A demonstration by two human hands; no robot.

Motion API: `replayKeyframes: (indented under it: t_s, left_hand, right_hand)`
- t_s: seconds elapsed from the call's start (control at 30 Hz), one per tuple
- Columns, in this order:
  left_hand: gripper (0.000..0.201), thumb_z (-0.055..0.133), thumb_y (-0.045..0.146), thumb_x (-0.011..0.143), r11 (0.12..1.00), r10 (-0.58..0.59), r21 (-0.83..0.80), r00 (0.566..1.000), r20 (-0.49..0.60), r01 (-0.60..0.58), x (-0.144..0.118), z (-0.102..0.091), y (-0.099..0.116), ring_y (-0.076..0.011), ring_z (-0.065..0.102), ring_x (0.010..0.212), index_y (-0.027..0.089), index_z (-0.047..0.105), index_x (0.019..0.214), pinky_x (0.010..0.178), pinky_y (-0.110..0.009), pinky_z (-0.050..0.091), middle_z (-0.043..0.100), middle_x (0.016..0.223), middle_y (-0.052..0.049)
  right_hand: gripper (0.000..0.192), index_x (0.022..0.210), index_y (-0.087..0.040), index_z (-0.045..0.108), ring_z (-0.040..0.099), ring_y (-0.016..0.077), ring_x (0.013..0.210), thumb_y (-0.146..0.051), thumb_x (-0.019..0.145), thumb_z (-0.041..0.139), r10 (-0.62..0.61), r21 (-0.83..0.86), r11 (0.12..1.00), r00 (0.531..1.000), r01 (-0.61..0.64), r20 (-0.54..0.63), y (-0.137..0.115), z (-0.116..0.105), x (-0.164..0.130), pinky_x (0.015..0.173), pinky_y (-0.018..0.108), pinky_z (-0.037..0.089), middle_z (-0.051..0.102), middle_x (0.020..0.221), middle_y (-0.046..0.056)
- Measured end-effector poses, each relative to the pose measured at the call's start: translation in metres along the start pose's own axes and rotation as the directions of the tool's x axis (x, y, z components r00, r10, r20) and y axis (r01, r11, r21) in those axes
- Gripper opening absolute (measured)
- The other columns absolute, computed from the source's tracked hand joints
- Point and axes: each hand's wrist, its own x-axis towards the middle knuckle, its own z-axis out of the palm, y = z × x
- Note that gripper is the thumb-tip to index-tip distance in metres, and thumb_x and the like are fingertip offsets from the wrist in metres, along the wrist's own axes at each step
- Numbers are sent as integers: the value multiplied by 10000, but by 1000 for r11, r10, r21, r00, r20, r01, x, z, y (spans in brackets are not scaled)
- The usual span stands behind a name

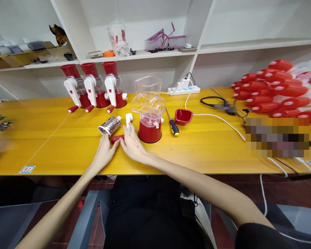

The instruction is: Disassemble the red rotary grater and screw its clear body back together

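Left hand (104,151) resting loosely spread near the front edge of the yellow surface (54,145), fingertips touching the red handle (117,138). Right hand (131,145) also loosely spread, lying over the handle's other end, fingers up against the white crank (129,121). Nothing fully gripped. Metal grater drum (110,125) lying on its side just behind the left hand; half-built grater (149,112) just right of the crank. Sticker (27,169) at front edge, writing unreadable
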Motion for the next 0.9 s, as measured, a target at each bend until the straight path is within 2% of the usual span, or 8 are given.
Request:
replayKeyframes:
  t_s: [0.17, 0.27, 0.33, 0.43, 0.5, 0.6, 0.73, 0.9]
  left_hand:
    - [586, 521, 495, 931, 1000, 10, -1, 991, -130, -10, -13, -9, 2, -383, 449, 1397, 133, 446, 1387, 1170, -603, 369, 469, 1440, -231]
    - [493, 536, 450, 956, 993, 90, -35, 933, -348, -109, -24, -11, 22, -326, 408, 1429, 185, 461, 1365, 1163, -533, 410, 416, 1459, -193]
    - [413, 557, 425, 956, 972, 182, -66, 901, -393, -225, -26, -3, 43, -292, 468, 1368, 212, 491, 1304, 1148, -499, 436, 481, 1377, -162]
    - [566, 643, 463, 903, 950, 218, -179, 953, -212, -257, -16, 22, 80, -298, 467, 1381, 206, 436, 1363, 1190, -508, 389, 484, 1402, -171]
    - [776, 723, 508, 842, 941, 96, -317, 992, -79, -116, -2, 44, 102, -330, 397, 1460, 188, 347, 1441, 1219, -521, 346, 405, 1506, -204]
    - [912, 821, 495, 752, 895, -23, -446, 999, -33, 6, 23, 72, 124, -360, 366, 1490, 183, 327, 1453, 1220, -517, 332, 380, 1548, -221]
    - [768, 840, 447, 733, 841, -51, -540, 995, -83, -2, 52, 89, 127, -348, 543, 1331, 163, 423, 1312, 1128, -493, 423, 550, 1382, -202]
    - [772, 882, 501, 654, 782, 96, -621, 995, 27, -58, 78, 87, 110, -323, 614, 1247, 172, 493, 1234, 1101, -464, 461, 644, 1295, -154]
  right_hand:
    - [665, 1290, -75, 522, 427, -40, 1328, -577, 879, 378, -189, 89, 977, 980, 193, -53, 20, -36, -63, 1295, 213, 447, 486, 1335, 87]
    - [661, 1129, -46, 560, 448, -96, 1094, -617, 878, 342, -128, 147, 974, 956, 171, -265, 35, -73, -69, 1088, 83, 499, 555, 1129, 75]
    - [680, 1204, -53, 506, 428, -80, 1141, -624, 878, 332, -42, 195, 970, 892, 144, -449, 42, -95, -56, 1096, 93, 491, 516, 1207, 86]
    - [855, 1432, -113, 326, 384, 1, 1353, -643, 790, 521, -7, 251, 953, 843, 169, -539, 47, -114, -24, 1225, 192, 478, 353, 1446, 111]
    - [956, 1503, -134, 224, 365, 39, 1423, -645, 766, 556, -33, 285, 940, 878, 190, -477, 48, -116, -4, 1293, 259, 455, 295, 1498, 124]
    - [1021, 1554, -135, 113, 415, 29, 1396, -650, 780, 534, -83, 324, 926, 939, 196, -334, 47, -114, 16, 1303, 278, 463, 336, 1480, 139]
    - [1082, 1569, -161, 69, 469, 10, 1329, -634, 748, 591, -110, 332, 920, 951, 207, -289, 44, -120, 29, 1264, 268, 500, 360, 1467, 134]
    - [1054, 1500, -153, 238, 419, 41, 1406, -637, 672, 674, -94, 338, 914, 929, 223, -358, 45, -126, 41, 1341, 328, 441, 333, 1494, 119]
